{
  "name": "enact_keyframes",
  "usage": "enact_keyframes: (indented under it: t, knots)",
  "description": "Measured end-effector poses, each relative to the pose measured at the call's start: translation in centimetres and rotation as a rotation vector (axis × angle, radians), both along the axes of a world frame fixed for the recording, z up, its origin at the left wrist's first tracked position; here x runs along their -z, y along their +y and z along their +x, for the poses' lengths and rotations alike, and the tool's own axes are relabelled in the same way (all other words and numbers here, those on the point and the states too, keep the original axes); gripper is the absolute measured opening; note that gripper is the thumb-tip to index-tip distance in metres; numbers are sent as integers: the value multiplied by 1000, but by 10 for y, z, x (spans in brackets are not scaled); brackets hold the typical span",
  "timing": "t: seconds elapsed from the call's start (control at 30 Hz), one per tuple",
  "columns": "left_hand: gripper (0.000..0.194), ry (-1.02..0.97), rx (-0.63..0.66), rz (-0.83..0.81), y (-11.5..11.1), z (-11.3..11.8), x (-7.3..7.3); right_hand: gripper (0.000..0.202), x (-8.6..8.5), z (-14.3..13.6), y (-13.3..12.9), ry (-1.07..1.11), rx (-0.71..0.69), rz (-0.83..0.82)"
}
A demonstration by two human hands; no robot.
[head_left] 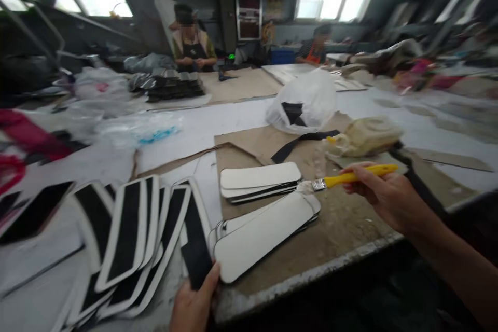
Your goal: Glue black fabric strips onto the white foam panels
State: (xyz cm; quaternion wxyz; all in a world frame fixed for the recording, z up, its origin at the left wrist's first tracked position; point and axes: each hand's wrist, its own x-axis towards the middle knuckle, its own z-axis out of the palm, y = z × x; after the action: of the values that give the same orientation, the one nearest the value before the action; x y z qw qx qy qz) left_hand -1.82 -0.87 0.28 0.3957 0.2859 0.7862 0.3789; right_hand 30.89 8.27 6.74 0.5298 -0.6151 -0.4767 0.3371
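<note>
- Two hands at work: the right hand [383, 193] grasps a yellow-handled brush [336, 180], its bristles over the ends of white strips [261, 238] stacked on a brown sheet [346, 228].
- The left hand [193, 303] pinches the near end of a black strip [196, 262], just beside the white strips.
- All the strips look thin, light and bendy; edges likely offer the cleanest hold.
- The brush should weigh little; its stiff handle, perhaps slippery if smeared, is the place to grip.
</note>
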Motion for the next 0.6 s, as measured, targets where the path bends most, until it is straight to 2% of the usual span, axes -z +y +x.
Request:
enact_keyframes:
  t: [0.1,0.2,0.3,0.47,0.6]
  knots:
    - [35,-314,71,94,-2,-8,16,26,15,-55,-25,147,-218,-49]
    - [34,-410,82,127,-5,-11,22,29,32,-98,-38,148,-374,-97]
    - [31,-437,102,139,-8,-10,20,28,46,-124,-42,138,-449,-152]
    - [28,-467,96,168,-9,-11,22,31,50,-136,-44,47,-457,-190]
    - [29,-490,75,175,-7,-12,27,33,41,-118,-41,-173,-316,-131]
